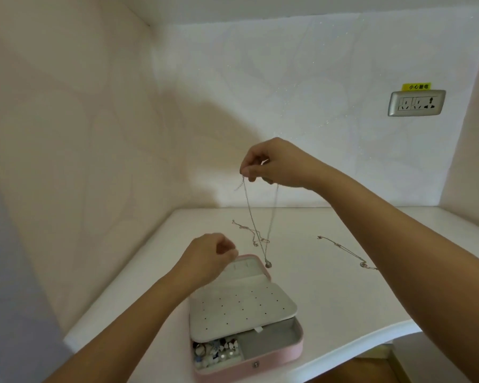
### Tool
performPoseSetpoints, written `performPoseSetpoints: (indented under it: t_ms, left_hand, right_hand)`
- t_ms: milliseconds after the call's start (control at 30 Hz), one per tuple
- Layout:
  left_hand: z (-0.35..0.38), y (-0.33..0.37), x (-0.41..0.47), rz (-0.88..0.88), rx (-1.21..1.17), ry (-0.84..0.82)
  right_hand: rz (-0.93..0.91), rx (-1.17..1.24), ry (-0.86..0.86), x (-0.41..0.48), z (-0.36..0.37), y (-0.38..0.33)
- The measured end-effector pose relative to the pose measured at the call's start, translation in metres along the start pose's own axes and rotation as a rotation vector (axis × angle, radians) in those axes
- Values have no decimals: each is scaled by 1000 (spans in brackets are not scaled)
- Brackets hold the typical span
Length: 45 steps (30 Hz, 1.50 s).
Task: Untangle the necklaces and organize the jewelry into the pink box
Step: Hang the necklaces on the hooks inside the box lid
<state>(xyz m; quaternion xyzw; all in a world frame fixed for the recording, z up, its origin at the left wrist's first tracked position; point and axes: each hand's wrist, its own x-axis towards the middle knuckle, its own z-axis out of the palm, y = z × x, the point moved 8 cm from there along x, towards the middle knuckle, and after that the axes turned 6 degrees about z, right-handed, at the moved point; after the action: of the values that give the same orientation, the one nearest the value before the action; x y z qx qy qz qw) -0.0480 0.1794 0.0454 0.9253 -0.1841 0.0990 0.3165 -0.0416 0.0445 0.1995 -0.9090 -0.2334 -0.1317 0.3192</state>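
White table [329, 299] below, necklace [249, 214] dangles beneath right grip [268, 164].

The right arm was stretched forward and raised, bare to the edge of view, the wrist bent so that the right hand [267, 164] was turned palm-down. Its fingers [246, 169] were curled and pinched round a thin chain [250, 210] – held up high. The left arm was extended lower, the left hand [209, 257] held knuckles-up, its fingers [228, 248] curled in toward the thumb – whether anything was pinched there could not be told.
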Motion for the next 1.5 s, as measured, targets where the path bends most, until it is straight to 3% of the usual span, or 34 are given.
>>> performPoseSetpoints:
  t_ms: [167,567,967,1200,1500]
  left_hand:
    - [14,-40,-29,-172,327,-97]
    - [27,-52,-28,-209,407,-126]
    - [7,-41,-45,42,167,360]
    - [2,-39,-50,139,116,473]
    - [1,-39,-51,163,98,484]
  right_hand:
    - [-7,73,32,12,-1,-16]
    - [34,200,-13,33,17,-20]
    - [10,264,-45,32,28,-24]
    - [8,227,-49,32,36,-26]
    - [-3,261,-64,26,52,-23]
